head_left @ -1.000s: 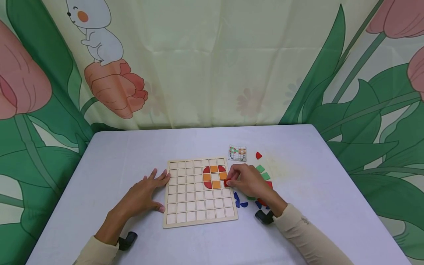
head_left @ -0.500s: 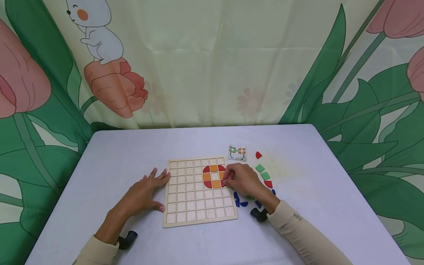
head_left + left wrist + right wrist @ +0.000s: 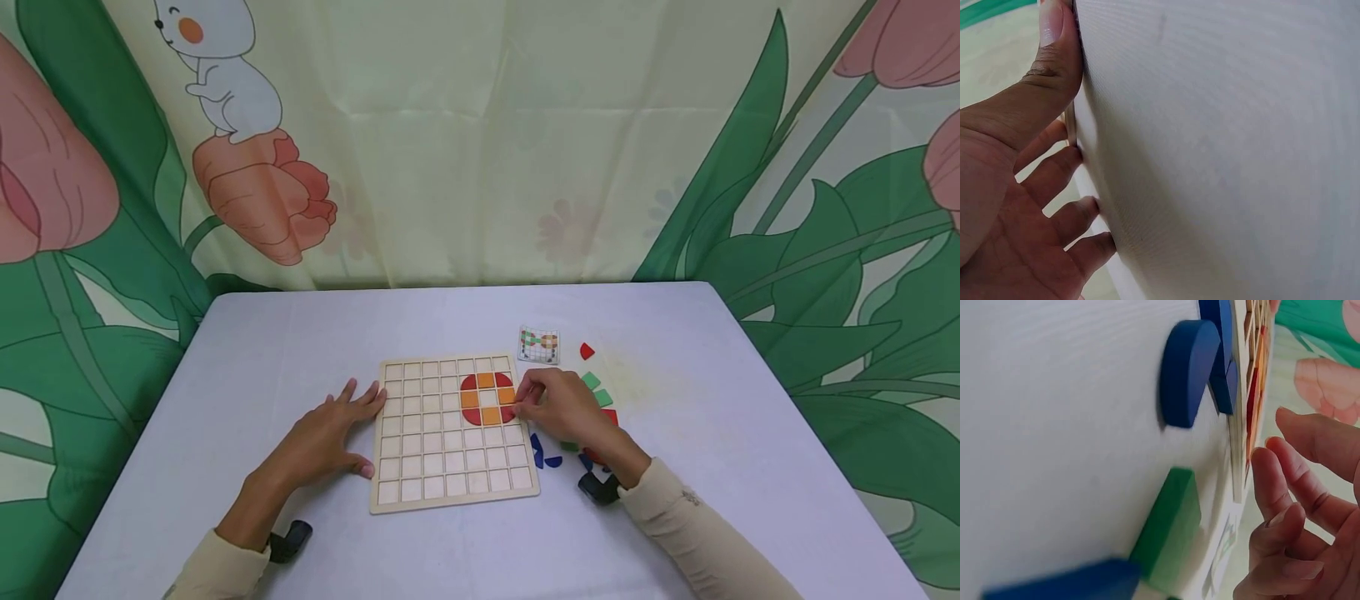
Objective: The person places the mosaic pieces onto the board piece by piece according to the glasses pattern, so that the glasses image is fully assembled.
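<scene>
A wooden grid board (image 3: 431, 504) lies flat, with a ring of red (image 3: 470, 415) and orange (image 3: 490, 415) pieces around one bare cell at its upper right. My left hand (image 3: 321, 443) touches the board's left edge, fingers spread and thumb lower down; the left wrist view shows this hand (image 3: 1029, 187) holding nothing. At the right edge, my right hand (image 3: 564, 408) is beside the red piece in the ring's lower right corner. In the right wrist view, this hand (image 3: 1304, 506) has its thumb and fingertips apart, nothing between them.
A small pattern card (image 3: 538, 345) lies behind the board's right corner. To the right are a loose red piece (image 3: 587, 351), green pieces (image 3: 603, 397) and blue pieces (image 3: 553, 462), some partly under my right forearm. A printed curtain (image 3: 450, 167) hangs behind the table.
The red piece that my right hand held now lies in the ring's lower right cell. Since the last frame, the right hand has shifted slightly right and let go. My left hand stays at the edge.
</scene>
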### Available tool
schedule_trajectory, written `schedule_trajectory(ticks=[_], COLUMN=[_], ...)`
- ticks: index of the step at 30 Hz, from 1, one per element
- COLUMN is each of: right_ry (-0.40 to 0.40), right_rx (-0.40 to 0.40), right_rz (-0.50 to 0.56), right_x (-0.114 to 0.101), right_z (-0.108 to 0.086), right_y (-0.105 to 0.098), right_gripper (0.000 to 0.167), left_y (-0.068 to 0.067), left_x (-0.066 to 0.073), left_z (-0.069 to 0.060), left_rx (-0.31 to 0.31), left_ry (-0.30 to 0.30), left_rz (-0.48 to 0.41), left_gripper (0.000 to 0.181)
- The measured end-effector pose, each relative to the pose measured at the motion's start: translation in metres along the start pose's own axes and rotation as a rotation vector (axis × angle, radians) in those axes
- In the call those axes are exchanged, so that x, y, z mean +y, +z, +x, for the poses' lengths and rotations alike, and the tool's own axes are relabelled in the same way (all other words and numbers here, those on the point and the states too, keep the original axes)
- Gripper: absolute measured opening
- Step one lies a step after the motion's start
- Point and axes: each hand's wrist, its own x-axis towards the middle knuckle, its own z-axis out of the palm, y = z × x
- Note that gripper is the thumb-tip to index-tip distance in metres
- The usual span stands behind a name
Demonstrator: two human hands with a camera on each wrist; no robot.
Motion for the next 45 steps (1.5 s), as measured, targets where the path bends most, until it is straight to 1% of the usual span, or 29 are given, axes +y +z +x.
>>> schedule_trajectory(ticks=[2, 5, 10, 13, 19, 25, 31, 37, 40, 45], right_ry=[-0.005, -0.008, -0.006, -0.002, 0.021, -0.003, -0.041, -0.075, -0.092, -0.106], right_rx=[-0.016, -0.071, -0.174, -0.194, -0.200, -0.208, -0.219, -0.238, -0.221, -0.144], right_rz=[0.005, -0.001, -0.016, -0.028, -0.068, -0.082, -0.046, 0.044, 0.071, 0.102], right_x=[0.002, 0.006, 0.010, 0.009, 0.009, 0.010, 0.013, 0.018, 0.019, 0.019], right_z=[-0.002, -0.007, -0.014, -0.016, -0.020, -0.020, -0.020, -0.021, -0.021, -0.021], right_y=[-0.003, -0.007, -0.011, -0.011, -0.009, -0.009, -0.011, -0.018, -0.021, -0.021], right_gripper=[0.014, 0.014, 0.021, 0.025, 0.026, 0.024, 0.027, 0.016, 0.015, 0.017], left_y=[0.000, -0.001, -0.001, -0.001, 0.000, -0.001, -0.001, -0.003, -0.003, -0.003], left_x=[0.000, 0.000, 0.000, 0.000, -0.001, -0.002, -0.001, -0.001, 0.000, 0.001], left_z=[0.000, 0.000, 0.000, -0.001, -0.001, -0.001, -0.001, -0.001, -0.001, -0.001], left_rx=[0.000, -0.002, -0.004, -0.004, -0.002, -0.001, -0.016, -0.017, -0.016, -0.013], left_ry=[0.001, 0.001, 0.000, -0.006, -0.009, -0.001, -0.006, 0.003, 0.006, 0.012], left_rz=[0.000, 0.002, 0.010, 0.013, 0.010, 0.007, -0.012, -0.017, -0.017, -0.018], left_gripper=[0.119, 0.119, 0.119, 0.119, 0.119, 0.118, 0.119, 0.118, 0.118, 0.117])
